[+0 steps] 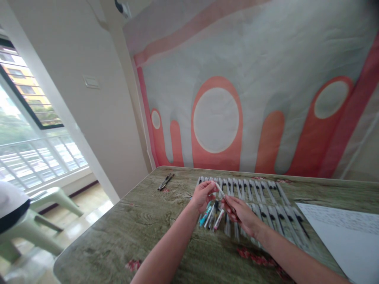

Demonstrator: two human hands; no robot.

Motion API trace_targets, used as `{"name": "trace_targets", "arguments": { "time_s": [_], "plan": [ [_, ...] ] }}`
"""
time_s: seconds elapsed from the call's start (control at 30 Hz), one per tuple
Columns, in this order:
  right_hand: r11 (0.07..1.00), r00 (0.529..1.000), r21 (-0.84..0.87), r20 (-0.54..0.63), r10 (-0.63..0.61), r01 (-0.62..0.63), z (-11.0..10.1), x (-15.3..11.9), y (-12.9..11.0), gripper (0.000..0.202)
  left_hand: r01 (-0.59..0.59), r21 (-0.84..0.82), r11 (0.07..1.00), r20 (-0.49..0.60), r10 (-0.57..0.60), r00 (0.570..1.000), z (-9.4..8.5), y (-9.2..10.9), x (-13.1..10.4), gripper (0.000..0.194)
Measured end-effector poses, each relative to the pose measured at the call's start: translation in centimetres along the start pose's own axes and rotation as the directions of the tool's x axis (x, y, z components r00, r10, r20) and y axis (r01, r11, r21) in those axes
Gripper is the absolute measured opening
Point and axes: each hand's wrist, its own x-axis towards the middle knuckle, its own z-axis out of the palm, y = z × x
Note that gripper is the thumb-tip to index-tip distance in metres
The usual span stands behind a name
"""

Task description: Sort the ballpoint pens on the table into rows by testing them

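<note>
On the far middle part of the table, the left hand pinches the far end of a white pen with thumb and fingertips, while the right hand has its fingers closed around the near end; the pen slants between them, above the tabletop. Just below the hands lies a small bunch of loose pens, teal, white and pink, partly overlapping. Behind the hands and to the right runs a far row of slim clear-sleeved pens, side by side; a near row lies in front of it, and the right hand and forearm cover part of this one. Farther right, a sheet of paper with lines of writing lies near the near row's right end. Two dark pens lie well apart at the far left. Beyond the table's far edge hangs a grey and red wall covering; on the left, pale green stools stand on the floor below a window.
</note>
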Motion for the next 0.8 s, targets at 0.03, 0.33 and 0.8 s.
{"name": "trace_targets", "arguments": {
  "time_s": [0.03,0.33,0.8],
  "plan": [
    [1.0,1.0,-0.005,0.0,-0.002,0.002,0.0,0.0,0.0,0.036,-0.013,0.012,1.0,-0.007,0.014,1.0,0.1,0.0,-0.1,0.025],
    [0.996,1.0,-0.086,0.024,0.0,0.002,0.1,-0.1,0.2,0.038,-0.11,0.039,0.993,-0.035,0.112,0.993,0.1,0.8,0.1,0.03],
    [0.995,0.997,-0.077,-0.043,-0.068,0.065,0.1,0.1,1.0,0.033,-0.272,0.038,0.961,-0.278,0.272,0.921,-4.5,7.0,0.5,0.026]
  ]
}}
